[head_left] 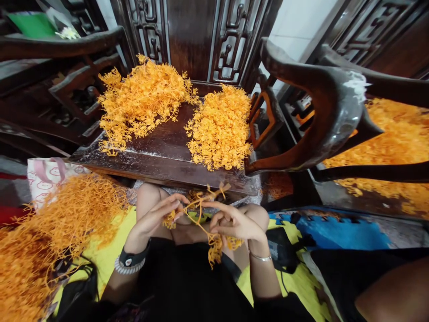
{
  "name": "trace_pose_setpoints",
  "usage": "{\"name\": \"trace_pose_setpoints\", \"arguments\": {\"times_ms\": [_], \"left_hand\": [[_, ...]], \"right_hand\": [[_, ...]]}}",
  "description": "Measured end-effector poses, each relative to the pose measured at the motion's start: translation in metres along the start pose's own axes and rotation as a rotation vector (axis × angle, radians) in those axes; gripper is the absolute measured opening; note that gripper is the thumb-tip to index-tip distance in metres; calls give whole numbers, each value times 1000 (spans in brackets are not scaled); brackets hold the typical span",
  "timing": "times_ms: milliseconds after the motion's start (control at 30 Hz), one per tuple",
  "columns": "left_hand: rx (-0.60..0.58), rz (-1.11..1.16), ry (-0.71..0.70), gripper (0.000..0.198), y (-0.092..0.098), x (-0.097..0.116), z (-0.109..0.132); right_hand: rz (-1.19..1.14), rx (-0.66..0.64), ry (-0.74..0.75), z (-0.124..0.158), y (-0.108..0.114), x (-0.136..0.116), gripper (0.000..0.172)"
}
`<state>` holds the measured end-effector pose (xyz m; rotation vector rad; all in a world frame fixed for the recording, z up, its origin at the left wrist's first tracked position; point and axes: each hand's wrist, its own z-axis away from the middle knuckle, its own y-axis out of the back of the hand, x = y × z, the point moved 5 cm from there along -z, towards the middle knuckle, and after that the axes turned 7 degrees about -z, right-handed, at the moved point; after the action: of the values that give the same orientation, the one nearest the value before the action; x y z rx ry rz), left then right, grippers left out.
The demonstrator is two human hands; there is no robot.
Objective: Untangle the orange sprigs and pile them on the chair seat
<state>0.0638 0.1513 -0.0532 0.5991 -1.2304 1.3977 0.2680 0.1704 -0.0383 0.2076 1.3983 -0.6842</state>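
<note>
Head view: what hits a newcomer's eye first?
Probably the two bright orange piles of curly, branching strands on the dark wooden seat at upper centre. Next, the tangled orange heap at lower left, beside the person. Then, at centre, a branching orange sprig held between the left hand and right hand.

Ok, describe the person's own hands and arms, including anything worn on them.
The left hand, ungloved, wears a black wristband with a pale disc and a pale coiled band; the right hand, also ungloved, wears a silvery bracelet. The sleeves are black.
</note>
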Motion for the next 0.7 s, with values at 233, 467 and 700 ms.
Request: {"name": "trace_pose_setpoints", "arguments": {"times_ms": [233, 467, 700], "left_hand": [[-55, 416, 180, 29, -12, -17, -5], [13, 531, 233, 33, -8, -10, 15], [118, 369, 232, 23, -1, -31, 45]], "right_hand": [[-150, 64, 178, -23, -5, 18, 78], [512, 812, 502, -4, -1, -20, 17], [1115, 200, 659, -32, -62, -28, 39]]}}
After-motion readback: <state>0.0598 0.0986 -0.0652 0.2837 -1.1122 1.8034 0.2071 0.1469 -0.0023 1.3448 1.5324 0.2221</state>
